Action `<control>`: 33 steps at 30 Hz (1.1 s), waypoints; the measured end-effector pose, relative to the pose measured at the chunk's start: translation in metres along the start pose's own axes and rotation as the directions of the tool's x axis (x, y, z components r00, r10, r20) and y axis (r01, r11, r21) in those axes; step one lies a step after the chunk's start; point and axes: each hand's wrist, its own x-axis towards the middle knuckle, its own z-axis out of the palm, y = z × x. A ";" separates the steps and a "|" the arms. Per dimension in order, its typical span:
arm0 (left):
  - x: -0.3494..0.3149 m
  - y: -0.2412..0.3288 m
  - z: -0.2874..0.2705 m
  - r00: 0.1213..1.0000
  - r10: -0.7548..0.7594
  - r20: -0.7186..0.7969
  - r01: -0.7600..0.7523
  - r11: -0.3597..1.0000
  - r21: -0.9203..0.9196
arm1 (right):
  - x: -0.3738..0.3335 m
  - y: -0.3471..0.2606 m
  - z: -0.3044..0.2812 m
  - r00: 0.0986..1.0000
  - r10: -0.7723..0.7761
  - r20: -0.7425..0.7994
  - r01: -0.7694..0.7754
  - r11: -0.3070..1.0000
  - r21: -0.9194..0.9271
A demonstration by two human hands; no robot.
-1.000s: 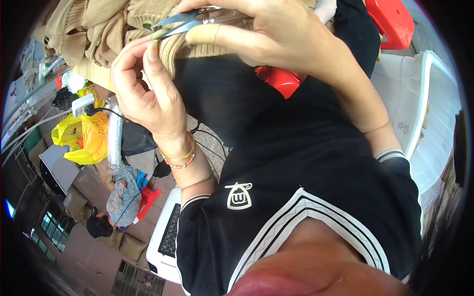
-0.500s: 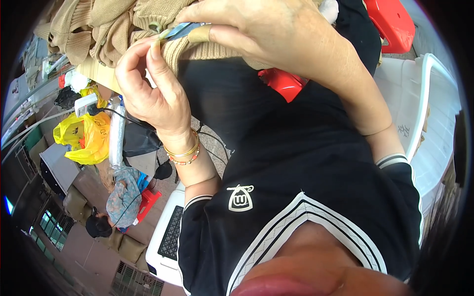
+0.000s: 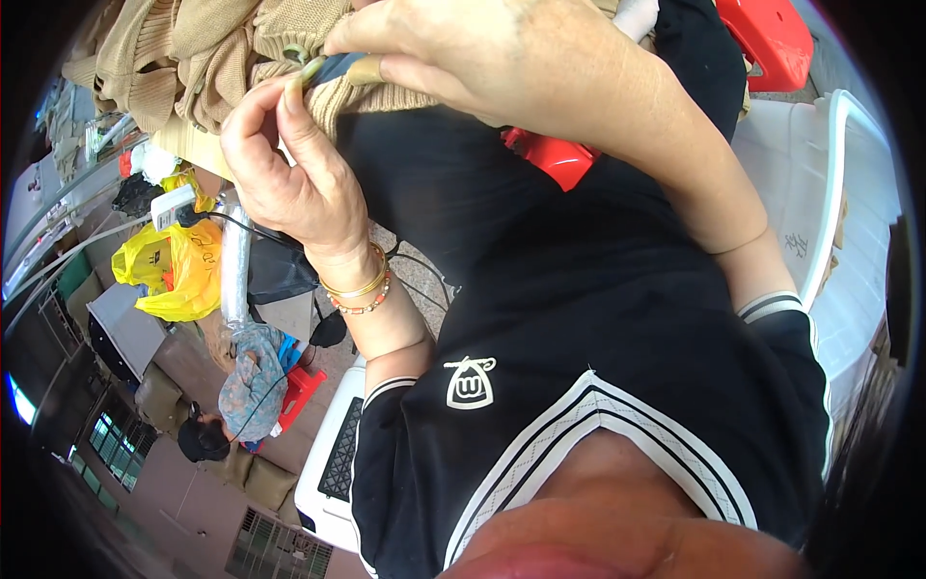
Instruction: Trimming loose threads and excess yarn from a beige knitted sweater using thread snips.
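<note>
A pile of tan knitted garments (image 3: pixel 203 43) lies across my lap at the top of the view. My left hand (image 3: pixel 294 174), wearing bracelets, pinches a small pale greenish button (image 3: pixel 312 69) between thumb and index finger at the edge of the ribbed knit. From the right, my right hand (image 3: pixel 521 68) reaches over the cloth. It is closed round small blue-grey thread snips (image 3: pixel 338 67), whose tip meets the button by my left fingertips. A tan cover (image 3: pixel 366 69) wraps my right thumb. The snips' handles are mostly hidden by my right hand.
A red plastic stool (image 3: pixel 767 43) and a large whitish plastic bin (image 3: pixel 854 251) stand at the right. Red plastic (image 3: pixel 559 159) shows beneath my dark clothing. Left of me are yellow bags (image 3: pixel 198 275), a white plug adapter (image 3: pixel 172 206) with cables, and a seated person (image 3: pixel 251 396).
Both hands have shifted slightly left and up. The snips have turned and moved closer to my left fingertips, showing less of their blades. My left pinch stays closed.
</note>
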 end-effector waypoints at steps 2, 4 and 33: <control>0.001 0.002 0.001 1.000 0.012 0.001 -0.012 1.000 -0.001 | -0.002 0.005 0.003 1.000 -0.027 0.000 0.027 0.999 -0.036; 0.002 0.006 0.003 0.999 -0.043 -0.008 0.042 0.997 -0.070 | -0.005 0.011 0.009 0.999 -0.052 -0.006 0.051 0.995 -0.081; 0.033 0.013 -0.153 0.914 0.374 0.158 -0.364 0.584 0.726 | -0.105 0.120 -0.034 0.865 0.501 -0.039 -0.231 0.464 0.855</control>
